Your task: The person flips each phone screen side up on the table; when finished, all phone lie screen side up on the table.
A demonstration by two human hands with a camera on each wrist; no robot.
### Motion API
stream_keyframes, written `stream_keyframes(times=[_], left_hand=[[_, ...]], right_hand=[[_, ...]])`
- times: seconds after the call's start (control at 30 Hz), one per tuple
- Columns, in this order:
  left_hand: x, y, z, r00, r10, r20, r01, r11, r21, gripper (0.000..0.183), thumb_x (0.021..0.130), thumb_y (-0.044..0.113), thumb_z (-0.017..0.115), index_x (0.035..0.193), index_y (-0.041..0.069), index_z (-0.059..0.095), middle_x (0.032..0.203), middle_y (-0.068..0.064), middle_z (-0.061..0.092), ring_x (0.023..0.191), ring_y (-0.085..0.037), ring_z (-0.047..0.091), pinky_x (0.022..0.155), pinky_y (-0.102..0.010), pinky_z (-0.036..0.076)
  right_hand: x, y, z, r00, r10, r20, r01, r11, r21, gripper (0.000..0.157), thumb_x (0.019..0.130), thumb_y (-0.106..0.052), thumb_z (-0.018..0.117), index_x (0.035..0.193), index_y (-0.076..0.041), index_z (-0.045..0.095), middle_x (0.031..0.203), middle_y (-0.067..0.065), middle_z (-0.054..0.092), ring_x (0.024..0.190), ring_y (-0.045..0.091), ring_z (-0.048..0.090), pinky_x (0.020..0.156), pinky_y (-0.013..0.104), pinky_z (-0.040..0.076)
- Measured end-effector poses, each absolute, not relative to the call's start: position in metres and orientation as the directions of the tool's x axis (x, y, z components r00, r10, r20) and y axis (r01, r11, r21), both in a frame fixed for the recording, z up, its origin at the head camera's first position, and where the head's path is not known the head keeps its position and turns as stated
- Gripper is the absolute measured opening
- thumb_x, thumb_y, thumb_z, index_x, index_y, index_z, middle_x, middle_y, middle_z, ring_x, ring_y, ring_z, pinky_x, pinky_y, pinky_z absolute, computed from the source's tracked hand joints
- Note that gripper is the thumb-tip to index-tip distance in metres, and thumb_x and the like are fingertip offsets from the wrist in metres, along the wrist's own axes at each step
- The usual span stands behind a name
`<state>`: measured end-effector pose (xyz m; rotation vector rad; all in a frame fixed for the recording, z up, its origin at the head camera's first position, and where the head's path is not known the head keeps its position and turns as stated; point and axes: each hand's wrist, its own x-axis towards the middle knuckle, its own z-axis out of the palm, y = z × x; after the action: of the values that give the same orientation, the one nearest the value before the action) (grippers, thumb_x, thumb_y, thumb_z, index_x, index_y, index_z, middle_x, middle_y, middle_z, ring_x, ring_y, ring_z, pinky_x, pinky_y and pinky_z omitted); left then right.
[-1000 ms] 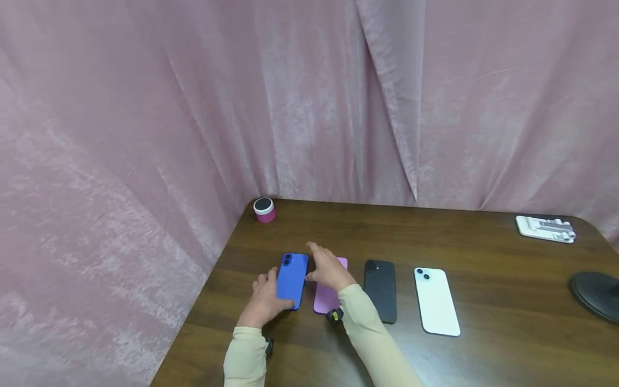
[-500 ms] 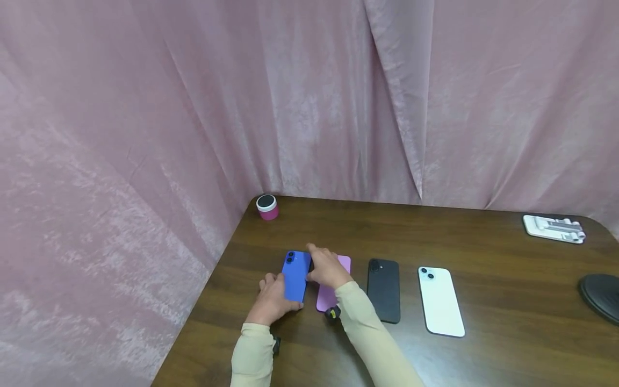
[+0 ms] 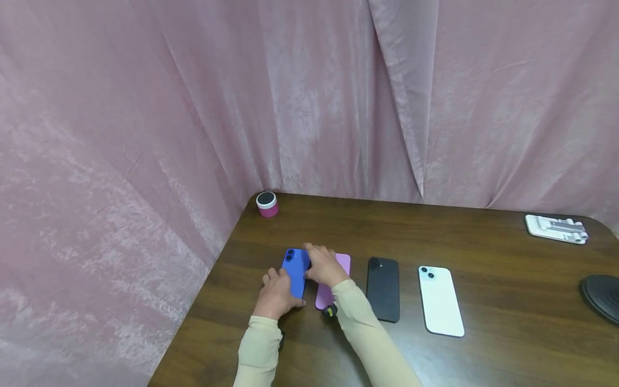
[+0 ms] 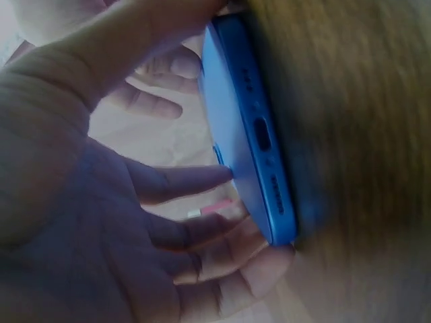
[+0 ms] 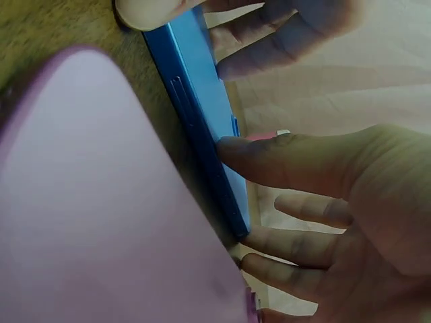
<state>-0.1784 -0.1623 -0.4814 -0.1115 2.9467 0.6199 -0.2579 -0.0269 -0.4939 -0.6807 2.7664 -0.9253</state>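
A blue phone point(image 3: 295, 267) lies back up on the brown table, its two-lens camera at the far left corner. My left hand point(image 3: 277, 294) grips its near end, thumb at the near right corner and fingers along the left edge. With the thumb on the right edge and fingers reaching round the far end, my right hand point(image 3: 325, 266) holds the same phone. In the left wrist view, the charging port side of the blue phone point(image 4: 259, 134) faces the camera. A purple phone point(image 3: 325, 296) lies just right, partly hidden under my right hand.
Farther right lie a black phone point(image 3: 383, 290) and a white phone point(image 3: 440, 301), roughly in a row. A pink jar point(image 3: 268, 207) stands at the back left corner. A folded white stand point(image 3: 556, 229) and a black round base point(image 3: 602, 298) are at the right.
The left hand has moved slightly right and forward, covering more of the blue phone's near end. The right hand stays at its far right side. The head view has shifted a little.
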Motion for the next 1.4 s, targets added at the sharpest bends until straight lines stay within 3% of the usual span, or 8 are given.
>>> stream_keyframes(times=[0.2,0.3,0.57,0.8,1.0,1.4], left_hand=[[-0.180,-0.161,-0.481,-0.990,-0.043,-0.134,-0.094,0.912,0.399,0.094,0.067,0.024,0.096,0.133,-0.018,0.044,0.107,-0.028,0.044,0.099,-0.042,0.045,0.083,-0.056,0.049],[-0.181,-0.161,-0.481,-0.992,-0.036,-0.122,-0.082,0.913,0.400,0.094,0.066,0.023,0.096,0.133,-0.019,0.045,0.106,-0.029,0.045,0.097,-0.042,0.045,0.082,-0.055,0.050],[-0.183,-0.161,-0.485,-0.995,-0.034,-0.092,-0.067,0.924,0.376,0.092,0.062,0.024,0.096,0.131,-0.017,0.050,0.103,-0.029,0.048,0.094,-0.043,0.048,0.081,-0.054,0.051],[-0.183,-0.161,-0.486,-0.999,-0.018,-0.045,-0.033,0.936,0.349,0.091,0.058,0.026,0.097,0.126,-0.016,0.053,0.096,-0.029,0.052,0.086,-0.044,0.051,0.075,-0.054,0.052],[-0.187,-0.164,-0.482,-0.997,-0.031,-0.070,-0.056,0.918,0.392,0.088,0.062,0.026,0.096,0.129,-0.013,0.054,0.103,-0.030,0.056,0.095,-0.046,0.054,0.080,-0.055,0.051],[-0.185,-0.180,-0.478,-0.995,0.041,-0.087,-0.010,0.854,0.520,0.063,0.064,0.020,0.090,0.113,-0.009,0.061,0.090,-0.014,0.066,0.077,-0.028,0.062,0.073,-0.047,0.053]], right_hand=[[-0.257,-0.026,-0.493,-0.877,-0.480,0.019,-0.396,0.700,-0.595,0.063,0.081,-0.008,0.084,0.137,0.000,0.056,0.131,0.020,0.062,0.123,0.040,0.055,0.107,0.058,0.035],[-0.257,-0.025,-0.494,-0.870,-0.492,0.031,-0.414,0.695,-0.588,0.059,0.081,-0.001,0.079,0.136,0.001,0.058,0.132,0.019,0.062,0.124,0.040,0.055,0.107,0.058,0.035],[-0.256,-0.026,-0.501,-0.862,-0.486,0.142,-0.480,0.698,-0.531,0.052,0.073,0.009,0.071,0.124,0.002,0.063,0.122,0.020,0.066,0.112,0.041,0.060,0.099,0.056,0.043],[-0.256,-0.025,-0.500,-0.851,-0.505,0.143,-0.498,0.689,-0.527,0.052,0.075,0.009,0.072,0.126,0.003,0.061,0.119,0.021,0.066,0.110,0.040,0.060,0.099,0.054,0.043],[-0.259,-0.023,-0.493,-0.874,-0.479,0.081,-0.418,0.657,-0.628,0.059,0.081,0.011,0.071,0.137,0.001,0.055,0.131,0.021,0.060,0.120,0.037,0.056,0.102,0.048,0.045],[-0.258,-0.019,-0.489,-0.870,-0.489,0.062,-0.389,0.605,-0.695,0.060,0.084,0.003,0.076,0.140,-0.002,0.054,0.136,0.021,0.056,0.124,0.039,0.053,0.100,0.053,0.046]])
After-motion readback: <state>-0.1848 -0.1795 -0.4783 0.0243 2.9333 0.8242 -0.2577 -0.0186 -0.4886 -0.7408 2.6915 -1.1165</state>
